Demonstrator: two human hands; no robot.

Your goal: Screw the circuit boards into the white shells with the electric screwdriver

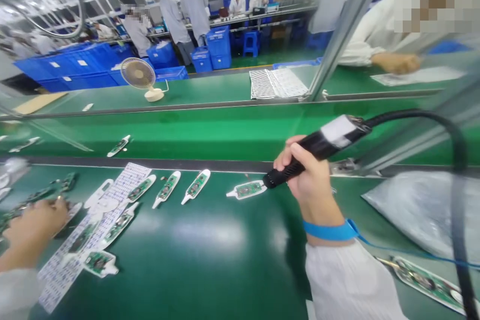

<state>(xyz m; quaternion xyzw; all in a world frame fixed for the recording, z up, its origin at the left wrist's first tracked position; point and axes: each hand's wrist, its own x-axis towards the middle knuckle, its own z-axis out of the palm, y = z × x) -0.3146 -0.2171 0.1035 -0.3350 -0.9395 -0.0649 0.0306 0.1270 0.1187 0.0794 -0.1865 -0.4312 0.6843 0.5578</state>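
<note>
My right hand (309,172), with a blue wrist strap (326,230) on its wrist, is wrapped round a black corded cylindrical hand tool (318,145). The tool's ribbed end reaches the edge of a white casing with a green circuit board (247,189) lying on the bench. At the left, my left hand (39,225) is over a cluster of circuit boards (41,195), beside a white casing (73,216). Its fingers are bent and blurred, so their hold is unclear. Several more board-filled casings (197,186) lie between the hands, some on printed label sheets (62,277).
A clear plastic bag (408,205) and a longer board in a casing (427,280) lie at the right. Behind the bench runs a green channel (210,132) holding casings. Beyond stand a fan (138,74), a metal post (341,30) and co-workers; one co-worker's hand (397,62) shows at upper right.
</note>
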